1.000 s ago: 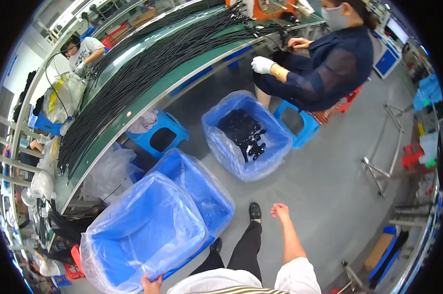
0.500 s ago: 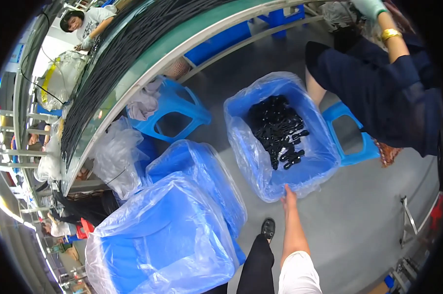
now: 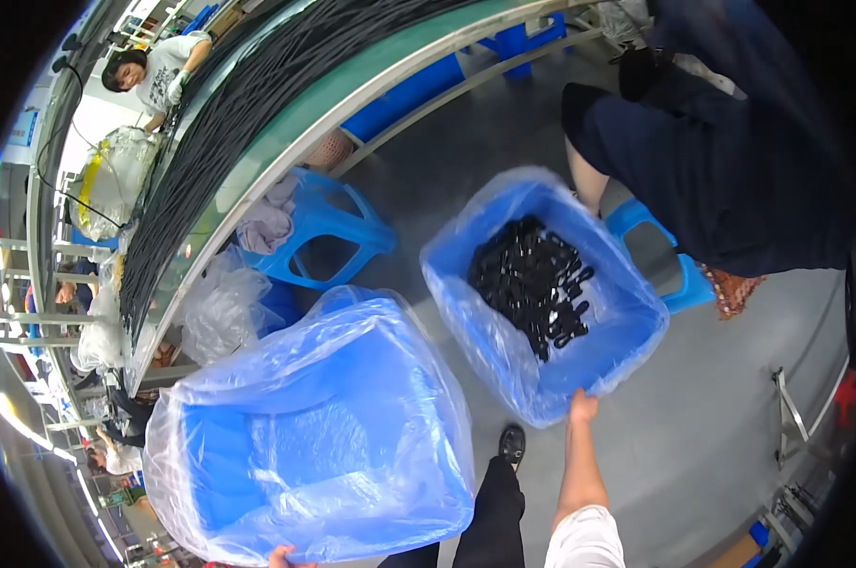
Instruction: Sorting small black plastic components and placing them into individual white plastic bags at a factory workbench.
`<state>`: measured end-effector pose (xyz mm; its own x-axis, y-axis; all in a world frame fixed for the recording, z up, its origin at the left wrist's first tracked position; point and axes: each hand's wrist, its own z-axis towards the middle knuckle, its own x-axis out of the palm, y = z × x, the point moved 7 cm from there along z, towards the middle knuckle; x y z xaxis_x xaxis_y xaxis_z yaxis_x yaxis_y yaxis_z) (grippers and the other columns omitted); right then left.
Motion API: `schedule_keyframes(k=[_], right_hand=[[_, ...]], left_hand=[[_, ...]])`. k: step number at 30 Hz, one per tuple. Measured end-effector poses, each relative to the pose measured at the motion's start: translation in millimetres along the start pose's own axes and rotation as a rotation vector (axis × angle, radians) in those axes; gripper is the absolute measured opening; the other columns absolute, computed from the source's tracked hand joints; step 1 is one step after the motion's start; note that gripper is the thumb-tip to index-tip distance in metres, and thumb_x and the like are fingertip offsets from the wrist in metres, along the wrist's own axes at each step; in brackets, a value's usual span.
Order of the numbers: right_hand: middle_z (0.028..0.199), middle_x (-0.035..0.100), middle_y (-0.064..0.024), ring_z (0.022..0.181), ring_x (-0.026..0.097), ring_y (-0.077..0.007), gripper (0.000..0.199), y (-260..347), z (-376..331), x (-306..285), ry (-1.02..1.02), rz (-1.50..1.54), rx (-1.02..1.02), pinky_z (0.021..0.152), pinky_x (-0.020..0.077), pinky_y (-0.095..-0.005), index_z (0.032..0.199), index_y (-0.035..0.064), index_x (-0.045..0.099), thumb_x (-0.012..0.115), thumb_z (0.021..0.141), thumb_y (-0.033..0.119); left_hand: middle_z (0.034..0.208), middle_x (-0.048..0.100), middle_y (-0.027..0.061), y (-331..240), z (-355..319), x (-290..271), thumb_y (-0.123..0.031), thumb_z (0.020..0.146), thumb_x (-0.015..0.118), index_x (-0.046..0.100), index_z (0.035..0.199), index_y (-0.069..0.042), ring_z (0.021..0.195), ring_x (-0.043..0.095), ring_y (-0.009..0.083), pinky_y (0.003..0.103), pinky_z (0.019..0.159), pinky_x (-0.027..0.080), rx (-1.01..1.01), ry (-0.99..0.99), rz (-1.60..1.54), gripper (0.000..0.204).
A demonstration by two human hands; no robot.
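Observation:
My right hand (image 3: 584, 407) grips the near rim of a blue plastic bin (image 3: 627, 346) lined with clear plastic film. Inside that bin lies a pile of small, elongated black pieces (image 3: 532, 275); their exact kind is too small to tell. At the lower edge, the fingers of my left hand (image 3: 286, 557) hold the near rim of another lined blue bin (image 3: 329, 445). Only the crinkled liner shows within this second bin. Most of my left hand is hidden or cut off by the picture's edge.
A long workbench (image 3: 286, 175) carrying many black cables runs along the upper left. A blue stool (image 3: 366, 232) with cloth stands beside it. Another blue stool (image 3: 679, 293) is near a co-worker in dark clothes (image 3: 712, 161). A second co-worker (image 3: 168, 76) stands across the bench.
The bin with black pieces has come slightly nearer with my right hand. My left hand has come into view at the other bin, which now covers the one behind it.

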<state>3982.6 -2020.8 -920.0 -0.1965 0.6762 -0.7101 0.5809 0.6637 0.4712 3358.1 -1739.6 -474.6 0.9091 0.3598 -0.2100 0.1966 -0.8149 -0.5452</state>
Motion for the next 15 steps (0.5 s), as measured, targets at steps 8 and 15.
schedule_keyframes(k=[8,15], right_hand=[[0.090,0.069,-0.0285,0.085,0.067,-0.0441,0.044,-199,-47,-212,-0.225,-0.192,0.036,0.078,0.0523,-0.0537,0.088,-0.0093,0.065,0.068,0.073,0.033],[0.109,0.066,-0.0253,0.101,0.064,-0.0380,0.048,-323,-184,-316,-0.109,-0.238,0.328,0.089,0.0503,-0.0457,0.110,-0.0077,0.060,0.065,0.082,0.031]], left_hand=[[0.130,0.051,0.0226,-6,-39,187,-0.003,0.069,0.056,0.044,0.129,0.002,0.121,0.051,0.0427,0.065,0.099,0.045,-0.036,0.303,0.127,0.061],[0.122,0.057,0.0205,-12,-46,306,0.002,0.075,0.057,0.048,0.124,0.002,0.113,0.058,0.0398,0.060,0.092,0.053,-0.046,0.465,0.396,0.050]])
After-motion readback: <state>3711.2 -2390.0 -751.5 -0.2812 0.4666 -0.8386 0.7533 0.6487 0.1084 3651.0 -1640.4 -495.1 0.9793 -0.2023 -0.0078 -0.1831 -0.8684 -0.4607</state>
